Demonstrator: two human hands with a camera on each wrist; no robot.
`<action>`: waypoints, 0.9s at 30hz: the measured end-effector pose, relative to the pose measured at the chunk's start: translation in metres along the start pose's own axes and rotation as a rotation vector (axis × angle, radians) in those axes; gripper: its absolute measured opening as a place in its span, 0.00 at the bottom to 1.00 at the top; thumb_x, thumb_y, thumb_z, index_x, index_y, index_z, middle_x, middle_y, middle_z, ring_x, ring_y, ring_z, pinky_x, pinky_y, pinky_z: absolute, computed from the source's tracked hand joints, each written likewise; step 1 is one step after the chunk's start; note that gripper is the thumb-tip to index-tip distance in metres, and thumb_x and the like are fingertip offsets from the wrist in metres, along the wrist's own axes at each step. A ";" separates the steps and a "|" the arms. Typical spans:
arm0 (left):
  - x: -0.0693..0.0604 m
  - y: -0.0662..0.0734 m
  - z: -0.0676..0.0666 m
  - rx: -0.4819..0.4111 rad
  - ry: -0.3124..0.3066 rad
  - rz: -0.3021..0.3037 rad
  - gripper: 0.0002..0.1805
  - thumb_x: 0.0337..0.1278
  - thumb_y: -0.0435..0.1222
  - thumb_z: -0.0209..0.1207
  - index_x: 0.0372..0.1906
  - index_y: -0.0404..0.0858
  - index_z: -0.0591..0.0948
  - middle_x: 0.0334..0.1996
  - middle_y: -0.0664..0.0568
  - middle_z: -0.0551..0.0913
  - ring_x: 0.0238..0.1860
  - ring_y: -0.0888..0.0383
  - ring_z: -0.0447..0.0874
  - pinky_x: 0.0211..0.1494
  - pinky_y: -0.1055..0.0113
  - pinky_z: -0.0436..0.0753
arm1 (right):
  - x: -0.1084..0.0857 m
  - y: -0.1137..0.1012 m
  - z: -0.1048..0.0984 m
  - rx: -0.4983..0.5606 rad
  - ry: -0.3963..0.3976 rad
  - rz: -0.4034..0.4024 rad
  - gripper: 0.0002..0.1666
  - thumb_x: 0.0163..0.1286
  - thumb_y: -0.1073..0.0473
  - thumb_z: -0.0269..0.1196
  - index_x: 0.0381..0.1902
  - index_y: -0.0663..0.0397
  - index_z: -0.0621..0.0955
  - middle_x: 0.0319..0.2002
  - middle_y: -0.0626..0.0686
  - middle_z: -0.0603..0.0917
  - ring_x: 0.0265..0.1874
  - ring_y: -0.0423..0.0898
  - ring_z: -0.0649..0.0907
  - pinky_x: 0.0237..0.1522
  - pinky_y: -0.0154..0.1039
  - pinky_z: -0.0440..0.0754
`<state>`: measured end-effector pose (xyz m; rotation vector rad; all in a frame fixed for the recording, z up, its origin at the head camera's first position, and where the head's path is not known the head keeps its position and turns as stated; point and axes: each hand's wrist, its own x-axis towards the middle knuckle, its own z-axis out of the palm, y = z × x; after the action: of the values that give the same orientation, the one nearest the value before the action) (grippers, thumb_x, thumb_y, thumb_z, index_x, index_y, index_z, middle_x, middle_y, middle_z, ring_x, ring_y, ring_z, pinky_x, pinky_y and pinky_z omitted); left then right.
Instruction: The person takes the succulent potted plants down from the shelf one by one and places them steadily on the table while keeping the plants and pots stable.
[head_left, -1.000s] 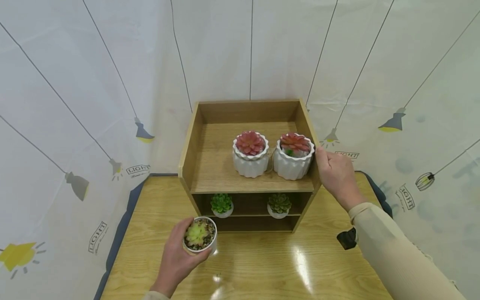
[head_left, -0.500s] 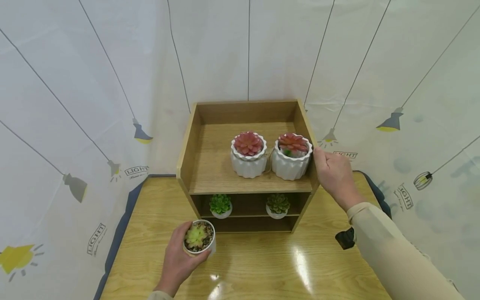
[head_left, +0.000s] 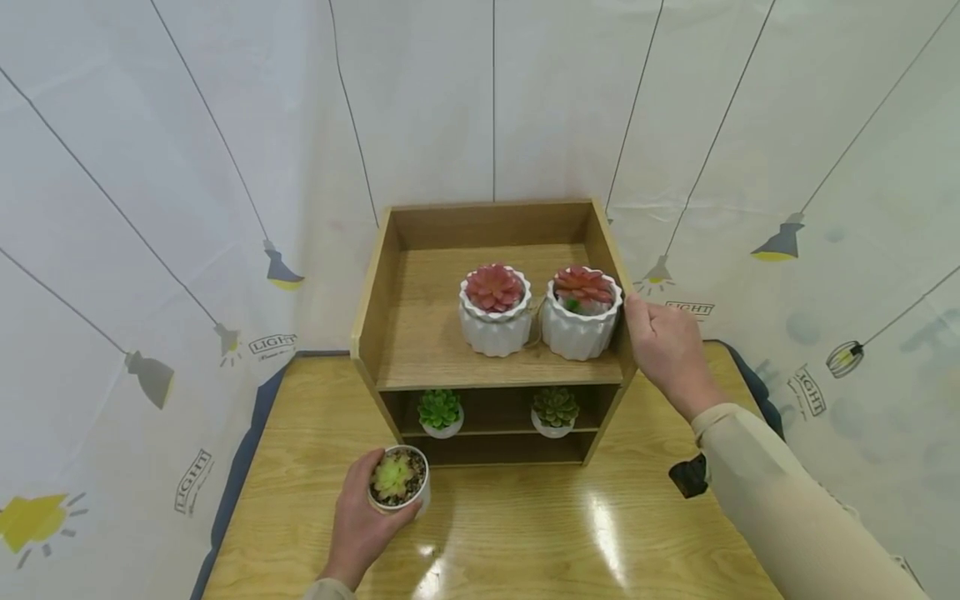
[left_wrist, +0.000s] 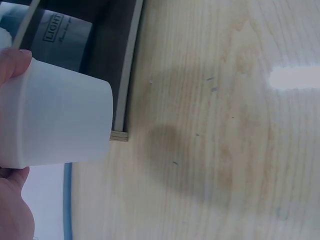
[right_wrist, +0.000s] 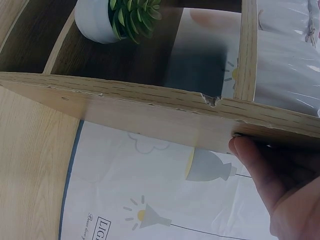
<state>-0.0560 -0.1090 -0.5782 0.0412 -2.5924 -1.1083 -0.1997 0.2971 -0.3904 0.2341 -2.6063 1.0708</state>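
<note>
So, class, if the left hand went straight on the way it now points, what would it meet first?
Most likely the wooden shelf: the white pot in the left hand would probably reach its left front edge first, though the depth is hard to judge.

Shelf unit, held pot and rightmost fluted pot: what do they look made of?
Shelf unit: likely wood-veneer or laminate board, satin; even grain, chipped front edge.
Held pot: plain white, smooth, matte-looking; plastic or ceramic, can't tell.
Rightmost fluted pot: probably glazed ceramic; glossy highlights on white ribs.
</note>
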 end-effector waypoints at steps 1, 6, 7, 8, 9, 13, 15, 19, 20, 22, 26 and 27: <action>0.000 -0.001 0.001 -0.001 -0.004 -0.010 0.54 0.24 0.37 0.87 0.67 0.33 0.75 0.60 0.40 0.79 0.58 0.42 0.80 0.61 0.40 0.80 | 0.000 0.000 0.000 0.000 0.002 -0.002 0.37 0.84 0.50 0.40 0.09 0.52 0.62 0.09 0.45 0.60 0.11 0.44 0.60 0.16 0.37 0.55; -0.002 -0.008 0.006 -0.014 -0.030 -0.041 0.54 0.25 0.36 0.87 0.67 0.33 0.74 0.62 0.38 0.78 0.60 0.40 0.79 0.62 0.39 0.79 | 0.000 0.000 0.000 0.004 0.005 0.002 0.37 0.84 0.50 0.41 0.09 0.52 0.62 0.09 0.44 0.60 0.11 0.44 0.60 0.16 0.37 0.55; -0.003 -0.010 0.007 -0.016 -0.029 -0.038 0.53 0.25 0.36 0.87 0.67 0.33 0.74 0.62 0.38 0.78 0.60 0.39 0.79 0.62 0.39 0.79 | 0.000 0.000 0.000 0.004 0.005 0.002 0.37 0.84 0.50 0.41 0.09 0.52 0.62 0.09 0.44 0.60 0.11 0.44 0.60 0.16 0.37 0.55; -0.004 -0.011 0.008 -0.017 -0.024 -0.030 0.53 0.24 0.36 0.87 0.67 0.33 0.75 0.62 0.38 0.78 0.59 0.39 0.79 0.62 0.39 0.80 | 0.000 0.000 0.000 0.004 0.002 0.002 0.37 0.84 0.50 0.40 0.09 0.52 0.62 0.09 0.44 0.60 0.11 0.44 0.60 0.16 0.37 0.56; -0.005 -0.013 0.009 -0.018 -0.017 -0.021 0.53 0.24 0.36 0.87 0.67 0.32 0.75 0.61 0.38 0.79 0.59 0.39 0.80 0.61 0.39 0.80 | 0.000 0.000 0.000 0.003 0.001 0.002 0.37 0.84 0.49 0.41 0.09 0.52 0.62 0.09 0.44 0.60 0.11 0.44 0.61 0.16 0.38 0.56; -0.009 -0.019 0.016 -0.020 -0.003 -0.013 0.54 0.22 0.34 0.87 0.66 0.32 0.75 0.61 0.38 0.79 0.59 0.40 0.80 0.61 0.39 0.81 | 0.000 0.000 0.000 0.009 0.001 0.003 0.37 0.84 0.49 0.41 0.09 0.52 0.62 0.09 0.45 0.60 0.11 0.44 0.61 0.16 0.37 0.56; -0.011 -0.021 0.019 -0.019 -0.004 -0.021 0.54 0.21 0.33 0.87 0.66 0.32 0.75 0.61 0.38 0.79 0.58 0.40 0.80 0.61 0.40 0.81 | 0.000 0.000 0.000 0.012 0.003 0.006 0.37 0.84 0.49 0.41 0.09 0.52 0.62 0.09 0.45 0.60 0.11 0.44 0.61 0.16 0.37 0.56; -0.014 -0.024 0.022 -0.005 -0.009 -0.033 0.54 0.23 0.34 0.87 0.66 0.31 0.74 0.60 0.36 0.78 0.58 0.38 0.80 0.60 0.38 0.81 | 0.001 0.000 0.000 0.012 0.002 0.010 0.37 0.84 0.49 0.40 0.09 0.52 0.62 0.09 0.45 0.60 0.11 0.44 0.61 0.16 0.37 0.56; -0.015 -0.024 0.023 0.002 -0.013 -0.037 0.53 0.23 0.34 0.86 0.66 0.31 0.74 0.60 0.36 0.78 0.58 0.38 0.80 0.60 0.38 0.81 | 0.001 0.001 0.000 0.011 0.000 0.012 0.37 0.84 0.49 0.40 0.09 0.52 0.62 0.09 0.45 0.61 0.11 0.44 0.61 0.15 0.37 0.56; -0.016 -0.026 0.023 0.020 -0.023 -0.041 0.53 0.25 0.35 0.86 0.66 0.30 0.74 0.60 0.35 0.78 0.57 0.37 0.80 0.60 0.37 0.81 | 0.001 0.001 0.000 0.011 -0.003 0.016 0.37 0.84 0.48 0.40 0.09 0.52 0.62 0.09 0.45 0.61 0.10 0.44 0.61 0.15 0.37 0.56; -0.017 -0.030 0.025 0.044 -0.039 -0.048 0.52 0.26 0.37 0.86 0.65 0.30 0.74 0.60 0.36 0.78 0.58 0.37 0.80 0.60 0.38 0.81 | 0.000 0.001 0.000 0.005 -0.009 0.018 0.37 0.85 0.48 0.40 0.10 0.52 0.63 0.09 0.45 0.61 0.10 0.44 0.62 0.15 0.37 0.57; -0.017 -0.031 0.026 0.044 -0.039 -0.046 0.52 0.26 0.37 0.86 0.65 0.30 0.74 0.60 0.36 0.78 0.58 0.37 0.80 0.60 0.38 0.81 | 0.000 0.001 0.000 0.004 -0.008 0.017 0.37 0.84 0.48 0.40 0.10 0.52 0.63 0.10 0.45 0.61 0.11 0.44 0.62 0.15 0.37 0.57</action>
<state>-0.0504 -0.1098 -0.6215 0.0908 -2.6633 -1.0776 -0.2004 0.2978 -0.3910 0.2181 -2.6180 1.0837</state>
